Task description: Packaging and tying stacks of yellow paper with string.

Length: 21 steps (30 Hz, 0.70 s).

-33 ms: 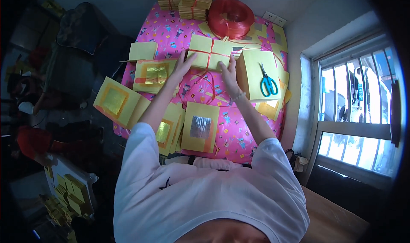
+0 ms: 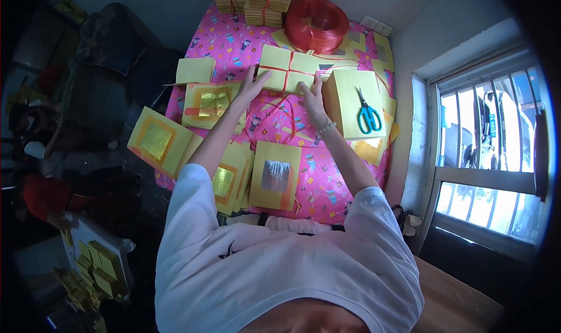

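A bundle of yellow paper (image 2: 276, 58), bound crosswise with red plastic string, is held between my two hands over the pink patterned table cover. My left hand (image 2: 251, 88) grips its left end, fingers partly hidden behind it. At the lower right corner, my right hand (image 2: 314, 102) presses with its thumb on the bundle. Loose red string (image 2: 292, 122) trails on the cover just below. Right of my right hand stands a tall stack of yellow paper (image 2: 345, 114), with teal-handled scissors (image 2: 368, 118) lying on top, blades away from me.
A red roll of plastic string (image 2: 296, 26) sits at the back beside tied yellow bundles (image 2: 263, 14). Loose sheets with gold squares (image 2: 155, 143) lie at left, and one with a silver square (image 2: 276, 175) lies near me. A barred window (image 2: 491, 122) is at right. Another person's red clothing (image 2: 44, 195) shows at far left.
The bundle's top tips slightly toward me, its far edge a little higher in view. Both hands keep their hold on it.
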Motion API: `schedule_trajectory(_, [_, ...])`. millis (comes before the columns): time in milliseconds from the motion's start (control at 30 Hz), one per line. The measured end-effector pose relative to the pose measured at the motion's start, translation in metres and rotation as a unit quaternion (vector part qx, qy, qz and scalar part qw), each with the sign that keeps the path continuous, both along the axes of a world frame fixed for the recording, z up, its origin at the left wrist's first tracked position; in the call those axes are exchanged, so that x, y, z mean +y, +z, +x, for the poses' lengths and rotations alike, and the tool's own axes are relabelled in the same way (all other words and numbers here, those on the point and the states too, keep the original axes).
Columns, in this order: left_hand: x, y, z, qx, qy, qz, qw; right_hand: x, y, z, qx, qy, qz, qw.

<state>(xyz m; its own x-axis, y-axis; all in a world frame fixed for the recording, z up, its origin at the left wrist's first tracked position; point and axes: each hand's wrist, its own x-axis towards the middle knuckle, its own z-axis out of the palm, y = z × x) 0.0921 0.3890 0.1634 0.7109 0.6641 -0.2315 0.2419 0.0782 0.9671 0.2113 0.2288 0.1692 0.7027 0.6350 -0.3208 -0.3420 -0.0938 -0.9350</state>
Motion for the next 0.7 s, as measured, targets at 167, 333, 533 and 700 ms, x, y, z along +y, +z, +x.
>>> schedule_trajectory(167, [0.059,-0.06,0.046,-0.027,0.023,0.05,0.998,0.058,-0.049,0.031,-0.01,-0.042,0.009,0.999])
schedule_trajectory(333, [0.105,-0.088,0.077,0.018,0.037,0.044,0.998,0.096,-0.104,0.068,-0.088,-0.006,-0.042,0.995])
schedule_trajectory(533, [0.123,-0.13,0.064,0.192,0.121,0.236,0.945,0.088,-0.08,0.038,-0.169,0.06,-0.087,0.98])
schedule_trajectory(700, [0.058,-0.067,0.046,0.131,0.12,0.432,0.884,0.002,-0.064,0.003,-0.323,0.054,-0.074,0.942])
